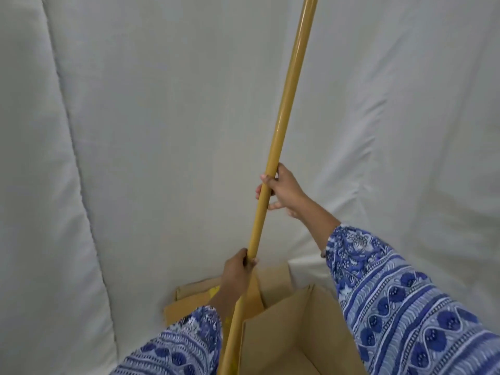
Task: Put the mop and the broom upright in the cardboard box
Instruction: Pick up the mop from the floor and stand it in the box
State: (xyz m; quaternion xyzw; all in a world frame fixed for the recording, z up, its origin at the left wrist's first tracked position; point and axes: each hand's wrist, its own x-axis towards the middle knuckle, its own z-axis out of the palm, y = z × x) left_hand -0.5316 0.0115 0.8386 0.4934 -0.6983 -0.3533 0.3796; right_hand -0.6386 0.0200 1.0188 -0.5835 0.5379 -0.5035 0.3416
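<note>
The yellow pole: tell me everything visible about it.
The yellow pole is a long, smooth, glossy round handle of mustard colour, of one piece as far as it shows. It stands steeply, leaning to the right toward its top, and runs out of frame at both ends, so its head is hidden. The right hand grips it higher up, the left hand lower, above the open cardboard box.

Left hand [238, 269] low, right hand [281, 189] higher, both fists closed.

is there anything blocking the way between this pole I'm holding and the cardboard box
Nothing visible does. The yellow handle, gripped by the left hand and right hand, already slants down at the open cardboard box. Its lower end is out of view.
</note>
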